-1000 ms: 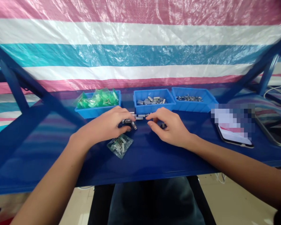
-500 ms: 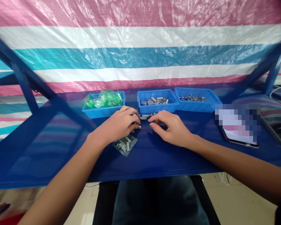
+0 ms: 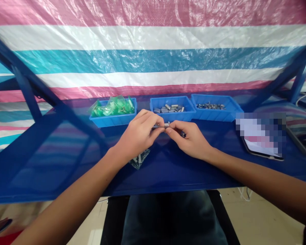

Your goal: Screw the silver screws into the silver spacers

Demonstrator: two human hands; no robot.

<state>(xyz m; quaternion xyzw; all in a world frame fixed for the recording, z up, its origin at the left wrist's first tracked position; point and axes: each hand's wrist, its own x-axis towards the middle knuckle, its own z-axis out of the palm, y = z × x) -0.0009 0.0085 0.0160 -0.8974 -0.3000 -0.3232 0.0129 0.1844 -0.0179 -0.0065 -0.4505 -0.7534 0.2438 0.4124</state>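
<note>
My left hand [image 3: 141, 134] and my right hand [image 3: 192, 137] meet over the table in front of the middle bin. Both thumbs and forefingers are pinched together, almost touching. A small silver metal piece [image 3: 166, 125] shows between the fingertips; its exact kind is too small to tell. Within the curled fingers of my right hand sits another small dark, shiny part [image 3: 183, 135], mostly hidden. Under my left wrist lies a clear plastic bag [image 3: 140, 160] with small slim parts inside, partly covered by the hand.
Three blue bins stand along the back: one [image 3: 112, 121] with green-and-clear packets, one [image 3: 173, 117] with silver metal pieces, one [image 3: 214, 115] with small metal parts. A phone [image 3: 263, 143] lies at the right on the blue table [image 3: 53, 163]. Striped sheeting [image 3: 153, 61] hangs behind.
My left hand has lifted off the metal pieces on the table and moved right to meet my right hand. My right fingertips have closed into a pinch.
</note>
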